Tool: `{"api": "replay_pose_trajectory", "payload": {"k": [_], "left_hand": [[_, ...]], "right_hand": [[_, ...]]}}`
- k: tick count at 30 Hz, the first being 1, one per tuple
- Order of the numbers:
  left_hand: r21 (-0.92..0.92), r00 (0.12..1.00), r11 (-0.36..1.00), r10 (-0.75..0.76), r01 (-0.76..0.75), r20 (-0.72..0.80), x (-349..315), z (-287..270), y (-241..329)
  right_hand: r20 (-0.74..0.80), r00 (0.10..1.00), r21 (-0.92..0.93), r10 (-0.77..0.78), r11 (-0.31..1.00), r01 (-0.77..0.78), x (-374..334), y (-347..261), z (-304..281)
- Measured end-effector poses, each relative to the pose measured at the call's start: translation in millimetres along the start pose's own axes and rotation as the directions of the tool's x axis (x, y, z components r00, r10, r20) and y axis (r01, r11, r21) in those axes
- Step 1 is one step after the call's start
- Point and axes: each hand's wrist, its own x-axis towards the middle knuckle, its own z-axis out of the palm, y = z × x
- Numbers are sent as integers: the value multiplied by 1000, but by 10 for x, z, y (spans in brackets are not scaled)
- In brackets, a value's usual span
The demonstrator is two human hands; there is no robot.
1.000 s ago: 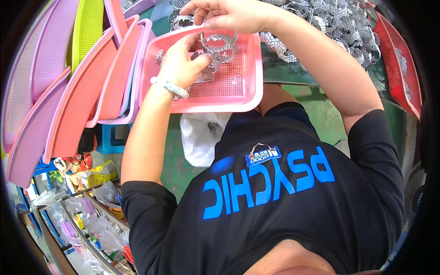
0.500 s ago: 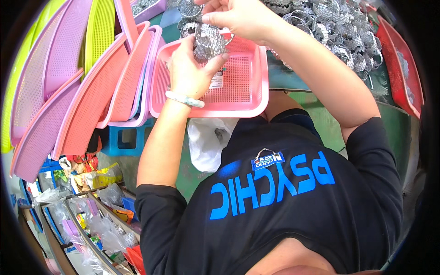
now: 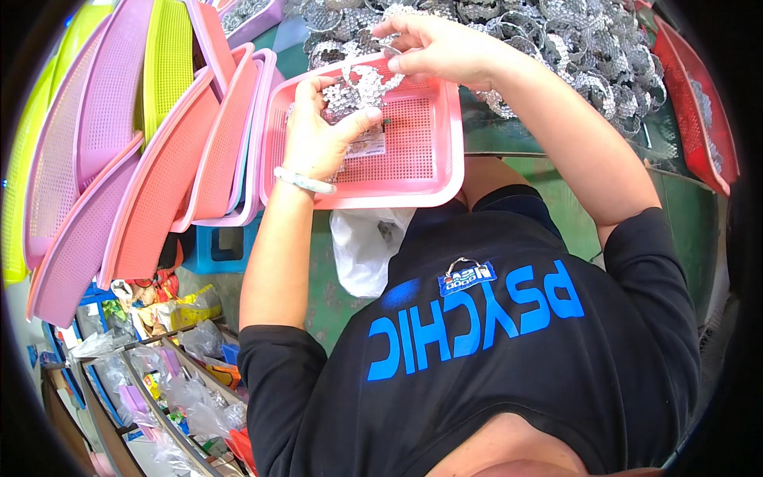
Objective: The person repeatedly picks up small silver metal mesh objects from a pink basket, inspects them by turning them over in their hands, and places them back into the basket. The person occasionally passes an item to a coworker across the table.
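Observation:
My left hand (image 3: 316,131) is over the pink basket (image 3: 441,179), curled around a bunch of silver sequined bands (image 3: 354,95) with shiny, scale-like flakes. At the upper edge of that bunch, my right hand (image 3: 445,52) pinches a thin part of one silver band between thumb and fingertips. Its palm hides some of the grip. A white label (image 3: 368,145) lies on the basket's mesh floor, partly behind the left thumb. Beyond the basket, a large heap of similar silver sequined bands (image 3: 588,56) covers the table (image 3: 509,143).
Stacked purple, green and coral mesh baskets (image 3: 163,187) stand close on the left. A red basket (image 3: 691,111) with silver pieces is at the far right. Below are a blue stool (image 3: 214,250), a white plastic bag (image 3: 358,258) and shelves of bagged goods (image 3: 175,381).
My right hand has come down and slightly right, from above the bunch to its upper edge. The bunch in my left hand has tilted and spread, sitting a little lower over the basket.

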Motion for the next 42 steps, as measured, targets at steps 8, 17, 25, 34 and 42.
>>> {"api": "replay_pose_trajectory", "payload": {"k": [8, 17, 25, 34, 42], "left_hand": [[19, 991, 1000, -19, 16, 135, -75, -98, 110], [115, 985, 993, -39, 19, 166, -126, -122, 125], [433, 990, 890, 135, -143, 49, -154, -79, 91], [500, 987, 852, 158, -153, 33, -199, -112, 91], [450, 984, 882, 175, -138, -42, -180, -64, 41]], "right_hand": [[61, 998, 56, -7, 998, 3, -90, -18, -3], [-89, 897, -383, -432, 847, 370, -67, 23, 48], [-139, 763, -451, -631, 726, 518, -210, 32, 217], [-184, 739, -589, -648, 675, 445, -202, 141, 207], [-146, 707, -653, -692, 604, 457, -116, 160, 128]]}}
